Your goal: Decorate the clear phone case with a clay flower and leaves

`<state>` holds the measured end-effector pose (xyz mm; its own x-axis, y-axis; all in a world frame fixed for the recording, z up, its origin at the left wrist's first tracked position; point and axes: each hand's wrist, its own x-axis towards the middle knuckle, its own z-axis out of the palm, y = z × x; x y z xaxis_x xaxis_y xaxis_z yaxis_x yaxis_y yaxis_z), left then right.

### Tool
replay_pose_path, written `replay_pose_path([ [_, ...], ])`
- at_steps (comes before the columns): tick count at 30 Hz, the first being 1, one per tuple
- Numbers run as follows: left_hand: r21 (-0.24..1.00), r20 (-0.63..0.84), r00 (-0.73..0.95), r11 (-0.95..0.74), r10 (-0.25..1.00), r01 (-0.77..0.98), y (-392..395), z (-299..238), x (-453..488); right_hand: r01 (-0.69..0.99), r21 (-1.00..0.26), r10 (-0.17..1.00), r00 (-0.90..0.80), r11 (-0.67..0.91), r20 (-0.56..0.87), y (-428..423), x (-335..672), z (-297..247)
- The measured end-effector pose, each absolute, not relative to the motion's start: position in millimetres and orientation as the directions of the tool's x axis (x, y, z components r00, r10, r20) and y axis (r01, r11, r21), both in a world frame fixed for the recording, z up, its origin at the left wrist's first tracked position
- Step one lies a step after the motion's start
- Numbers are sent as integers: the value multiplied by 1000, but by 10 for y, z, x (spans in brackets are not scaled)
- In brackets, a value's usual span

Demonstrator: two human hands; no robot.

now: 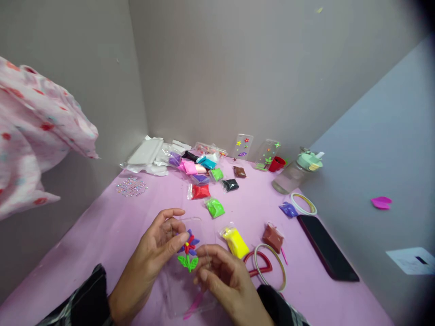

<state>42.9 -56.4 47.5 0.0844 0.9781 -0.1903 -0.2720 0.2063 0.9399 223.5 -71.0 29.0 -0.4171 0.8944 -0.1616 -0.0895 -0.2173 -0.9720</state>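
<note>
My left hand (pixel 149 258) grips a clear phone case (pixel 176 296) by its left side, the thumb pressing near the top of a clay flower. This clay flower (pixel 187 248) has purple and red petals, a yellow centre and green leaves. My right hand (pixel 229 283) is at the case's right side, fingers curled together close to a green leaf; whatever they pinch is hidden. A pink stick-like tool (pixel 193 307) shows at the lower part of the case, seemingly through it.
Right of my hands lie a yellow clay packet (pixel 235 242), a brown packet (pixel 273 237), a bangle-like ring (pixel 283 271), a red D-shaped piece (pixel 266 261) and a dark phone (pixel 328 249). Farther back are several clay packets (pixel 200 191), a bottle (pixel 292 174) and gems (pixel 132 186). Patterned cloth (pixel 41 122) hangs left.
</note>
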Motion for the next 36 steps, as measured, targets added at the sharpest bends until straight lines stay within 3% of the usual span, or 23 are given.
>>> replay_pose_path([
  [8,950,-142,33,145,989,-275,-556,428,443,20,-991,904,-408,-131,-128,-711,2236,348],
  [13,973,-111,-84,91,990,-212,-575,459,459,55,-993,912,-394,-100,-114,-729,2230,336],
  [19,983,-110,-134,88,985,-160,-560,473,473,-15,-987,902,-408,-159,-139,-710,2224,339],
  [23,906,-237,-51,202,970,-371,-560,482,458,-262,-906,875,-445,-332,-191,-657,2249,303],
  [26,835,-311,86,315,947,-451,-562,477,476,-350,-870,885,-429,-348,-181,-627,2272,275],
  [36,863,-280,153,319,948,-392,-609,437,601,-308,-905,911,-377,-295,-168,-627,2259,283],
])
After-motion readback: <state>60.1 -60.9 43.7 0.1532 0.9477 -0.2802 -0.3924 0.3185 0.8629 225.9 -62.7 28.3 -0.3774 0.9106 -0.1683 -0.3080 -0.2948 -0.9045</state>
